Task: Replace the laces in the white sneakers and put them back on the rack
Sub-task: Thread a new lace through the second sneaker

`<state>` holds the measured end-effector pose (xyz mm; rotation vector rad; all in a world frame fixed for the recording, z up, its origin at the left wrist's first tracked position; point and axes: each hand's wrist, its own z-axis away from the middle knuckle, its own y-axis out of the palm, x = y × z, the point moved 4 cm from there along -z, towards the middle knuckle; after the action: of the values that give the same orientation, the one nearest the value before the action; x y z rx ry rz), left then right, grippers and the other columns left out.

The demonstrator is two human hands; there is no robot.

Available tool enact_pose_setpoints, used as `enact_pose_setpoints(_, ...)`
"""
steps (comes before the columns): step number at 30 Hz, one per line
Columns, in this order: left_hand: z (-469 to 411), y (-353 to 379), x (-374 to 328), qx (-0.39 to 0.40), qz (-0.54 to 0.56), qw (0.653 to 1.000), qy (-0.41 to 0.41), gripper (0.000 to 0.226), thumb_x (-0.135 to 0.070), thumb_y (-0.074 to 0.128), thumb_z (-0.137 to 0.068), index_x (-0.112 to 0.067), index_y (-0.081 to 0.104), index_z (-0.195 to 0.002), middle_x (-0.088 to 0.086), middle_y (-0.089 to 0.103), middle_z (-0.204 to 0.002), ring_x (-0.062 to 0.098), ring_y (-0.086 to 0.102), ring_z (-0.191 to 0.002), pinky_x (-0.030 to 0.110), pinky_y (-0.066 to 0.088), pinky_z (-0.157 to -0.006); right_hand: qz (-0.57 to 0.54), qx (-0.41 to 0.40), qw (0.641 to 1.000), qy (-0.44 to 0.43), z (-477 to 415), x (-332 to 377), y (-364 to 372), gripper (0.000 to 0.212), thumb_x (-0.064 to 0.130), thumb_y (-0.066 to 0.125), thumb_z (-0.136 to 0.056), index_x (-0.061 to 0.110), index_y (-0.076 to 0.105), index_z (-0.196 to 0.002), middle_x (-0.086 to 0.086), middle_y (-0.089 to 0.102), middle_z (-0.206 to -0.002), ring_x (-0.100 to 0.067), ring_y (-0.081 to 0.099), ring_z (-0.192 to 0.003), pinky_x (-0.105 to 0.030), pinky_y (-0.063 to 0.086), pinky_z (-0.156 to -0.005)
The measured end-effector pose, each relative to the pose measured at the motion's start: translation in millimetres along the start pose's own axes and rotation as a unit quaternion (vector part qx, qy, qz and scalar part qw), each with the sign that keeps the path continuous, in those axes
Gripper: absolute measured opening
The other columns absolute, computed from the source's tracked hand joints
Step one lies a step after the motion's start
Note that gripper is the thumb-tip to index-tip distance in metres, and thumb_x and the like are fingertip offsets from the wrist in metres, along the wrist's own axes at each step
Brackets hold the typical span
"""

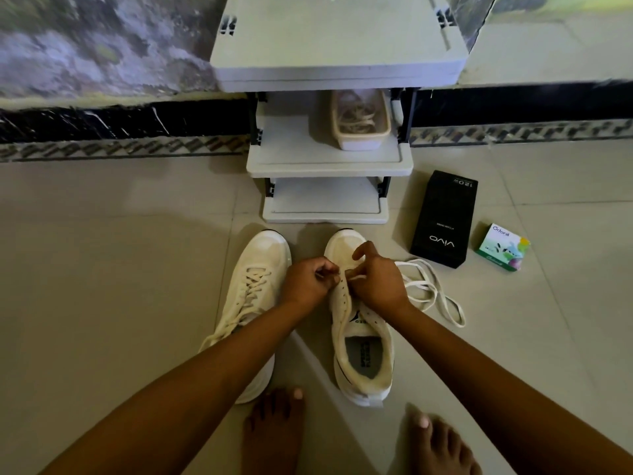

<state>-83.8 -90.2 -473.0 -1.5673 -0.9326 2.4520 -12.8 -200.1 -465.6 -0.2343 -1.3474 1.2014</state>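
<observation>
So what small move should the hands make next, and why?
Probably draw the lace through until both ends are even. The left hand and right hand pinch it at the toe end of the unlaced shoe, most of it lies slack on the floor, and the upper eyelets look empty. The other shoe is already laced.

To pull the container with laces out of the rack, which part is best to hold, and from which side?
Probably the near short end of the container, coming from the front. It sits lengthwise on the middle shelf, the top shelf overhangs it, and the rack's post stands close on its right.
</observation>
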Motion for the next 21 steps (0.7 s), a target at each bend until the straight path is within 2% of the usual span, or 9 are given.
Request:
enact_pose_setpoints(2,-0.6,-0.1,0.5,-0.004,-0.012,1.000,0.007,0.021,-0.011,0.063,-0.088,-0.011,0.067,-0.109,0.006,0.067,-0.110,0.019,0.061,-0.101,0.031,0.050,-0.093,0.129,-0.006,0.989,-0.067,3.9,9.6,2.7,0.038,0.020,0.053,-0.093,0.018,0.035,-0.127,-0.008,0.065,-0.099,-0.025,0.065,-0.082,-0.033,0.052,-0.070)
enact_pose_setpoints(4,-0.5,0.9,2.5,-0.006,-0.014,1.000,0.011,0.024,-0.011,0.061,-0.089,-0.013,0.066,-0.112,0.006,0.067,-0.113,0.020,0.061,-0.103,0.032,0.050,-0.094,0.166,-0.014,0.982,-0.088,5.3,13.7,5.0,0.040,0.020,0.051,-0.094,0.018,0.032,-0.130,-0.008,0.064,-0.099,-0.026,0.065,-0.081,-0.035,0.053,-0.072)
enact_pose_setpoints(9,0.5,2.9,0.9,-0.025,0.016,0.999,0.013,0.021,-0.008,0.064,-0.087,-0.007,0.068,-0.108,0.007,0.068,-0.109,0.016,0.061,-0.100,0.022,0.047,-0.088,-0.089,-0.030,0.996,0.011,0.9,-5.1,2.6,0.037,0.013,0.065,-0.084,0.018,0.040,-0.111,-0.004,0.069,-0.095,-0.022,0.066,-0.085,-0.034,0.055,-0.071)
enact_pose_setpoints(12,2.2,2.1,-2.2,-0.033,0.044,0.998,-0.003,0.013,-0.009,0.064,-0.087,-0.005,0.068,-0.098,0.008,0.068,-0.101,0.015,0.060,-0.093,0.021,0.047,-0.083,-0.131,-0.025,0.991,0.013,1.3,-8.4,5.9,0.041,0.011,0.068,-0.081,0.015,0.042,-0.113,-0.007,0.070,-0.097,-0.022,0.066,-0.091,-0.032,0.052,-0.072)
enact_pose_setpoints(13,0.6,2.0,-2.1,-0.031,0.040,0.999,-0.012,0.011,-0.011,0.062,-0.088,-0.006,0.067,-0.096,0.007,0.068,-0.100,0.015,0.059,-0.092,0.023,0.047,-0.083,-0.120,-0.025,0.992,0.002,2.1,-6.9,5.7,0.042,0.013,0.068,-0.082,0.015,0.042,-0.115,-0.007,0.069,-0.100,-0.023,0.064,-0.094,-0.032,0.052,-0.074)
enact_pose_setpoints(15,-2.3,-0.4,-6.9,-0.033,0.018,0.999,-0.039,0.009,-0.016,0.057,-0.092,-0.010,0.063,-0.096,0.007,0.065,-0.100,0.019,0.059,-0.096,0.024,0.044,-0.083,0.003,-0.045,0.998,-0.052,1.3,-4.7,2.3,0.047,0.024,0.067,-0.083,0.019,0.043,-0.123,-0.006,0.060,-0.116,-0.023,0.055,-0.108,-0.032,0.046,-0.086)
enact_pose_setpoints(17,-2.1,-11.8,-23.8,-0.036,0.110,0.992,-0.059,0.009,-0.013,0.048,-0.096,-0.012,0.055,-0.091,0.007,0.064,-0.096,0.023,0.062,-0.098,0.027,0.046,-0.083,0.118,-0.044,0.987,-0.097,1.2,-6.4,-0.9,0.059,0.038,0.064,-0.084,0.022,0.040,-0.134,-0.004,0.045,-0.137,-0.023,0.040,-0.125,-0.033,0.034,-0.102)
enact_pose_setpoints(18,-2.6,-22.1,-36.7,-0.035,0.228,0.971,-0.062,0.014,-0.010,0.043,-0.098,-0.013,0.052,-0.087,0.007,0.064,-0.090,0.024,0.065,-0.092,0.029,0.049,-0.081,0.125,-0.022,0.987,-0.094,1.1,-8.5,-2.7,0.063,0.043,0.063,-0.085,0.021,0.037,-0.139,-0.003,0.041,-0.143,-0.022,0.037,-0.130,-0.033,0.030,-0.106)
enact_pose_setpoints(21,-11.4,-83.5,-77.9,-0.065,0.529,0.846,-0.004,0.024,-0.005,0.035,-0.098,-0.014,0.048,-0.080,-0.002,0.056,-0.062,0.011,0.057,-0.054,0.026,0.053,-0.061,0.111,0.035,0.990,-0.075,-1.0,-16.1,-6.5,0.067,0.044,0.060,-0.087,0.022,0.033,-0.143,-0.002,0.038,-0.147,-0.022,0.038,-0.132,-0.034,0.030,-0.108)
